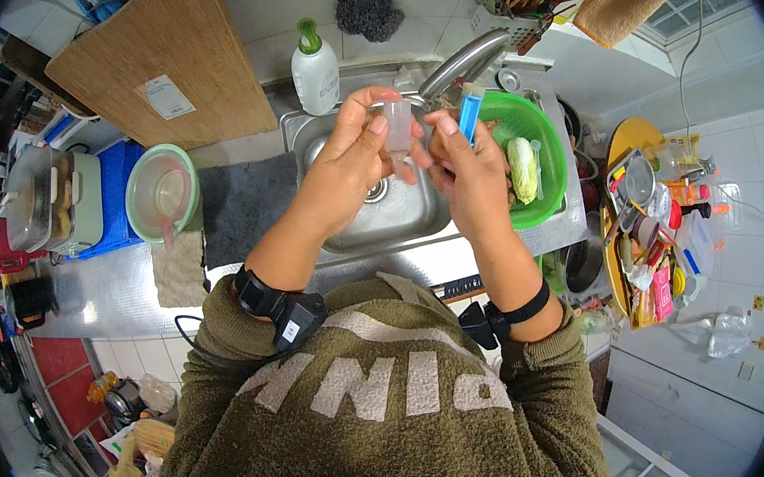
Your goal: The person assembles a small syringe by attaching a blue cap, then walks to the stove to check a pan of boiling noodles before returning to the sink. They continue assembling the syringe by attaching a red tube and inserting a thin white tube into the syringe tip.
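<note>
Over the metal sink [392, 230], both my hands are raised close together. My left hand [345, 165] pinches a small translucent white plastic sleeve [399, 127] between thumb and fingers. In my right hand [476, 183] is a small tool with a bright blue handle [469, 115], held upright under the thumb; its exact kind is unclear, and my fingers hide its lower end. The two pieces are apart. Just right of my right hand stands a green plastic basin [554, 154], with a pale green vegetable [522, 168] inside it.
The faucet [460, 68] arches behind my hands. A white pump bottle [315, 73] with a green top stands at the sink's back left. Leftward are a wooden board [160, 48], a dark mat [242, 196] and a pale green bowl [138, 190]. Kitchen tools crowd a tray at right.
</note>
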A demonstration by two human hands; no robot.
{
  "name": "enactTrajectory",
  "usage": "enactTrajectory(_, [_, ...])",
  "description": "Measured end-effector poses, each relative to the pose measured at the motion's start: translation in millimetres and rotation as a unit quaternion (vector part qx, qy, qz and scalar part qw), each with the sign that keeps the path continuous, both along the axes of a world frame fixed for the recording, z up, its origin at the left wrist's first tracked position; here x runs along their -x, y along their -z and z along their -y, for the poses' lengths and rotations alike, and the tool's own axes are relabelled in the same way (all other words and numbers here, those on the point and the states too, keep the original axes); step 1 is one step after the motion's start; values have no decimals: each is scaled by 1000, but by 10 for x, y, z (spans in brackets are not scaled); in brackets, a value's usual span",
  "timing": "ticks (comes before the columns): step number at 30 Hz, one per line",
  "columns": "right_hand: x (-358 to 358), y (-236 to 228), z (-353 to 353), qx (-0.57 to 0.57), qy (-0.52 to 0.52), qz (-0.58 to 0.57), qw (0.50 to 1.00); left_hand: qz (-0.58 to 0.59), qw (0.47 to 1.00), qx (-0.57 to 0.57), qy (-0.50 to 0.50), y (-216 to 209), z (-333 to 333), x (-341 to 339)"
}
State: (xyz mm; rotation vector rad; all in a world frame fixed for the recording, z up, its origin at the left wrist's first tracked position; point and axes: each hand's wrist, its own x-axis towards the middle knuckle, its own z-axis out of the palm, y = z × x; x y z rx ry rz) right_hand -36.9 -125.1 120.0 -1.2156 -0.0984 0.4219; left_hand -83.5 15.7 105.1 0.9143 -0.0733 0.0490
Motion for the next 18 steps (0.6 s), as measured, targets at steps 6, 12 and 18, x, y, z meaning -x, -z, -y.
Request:
enactTrajectory(6, [101,130,-34,135,0,191,972,26,983,-146,-111,139,5,-90])
enactTrajectory(12, [148,193,-70,151,1,232,961,-15,967,-225,-122,131,-39,-50])
enactTrajectory(18, [134,100,-24,-2,-45,115,992,42,962,-258,-77,70,-96,-13])
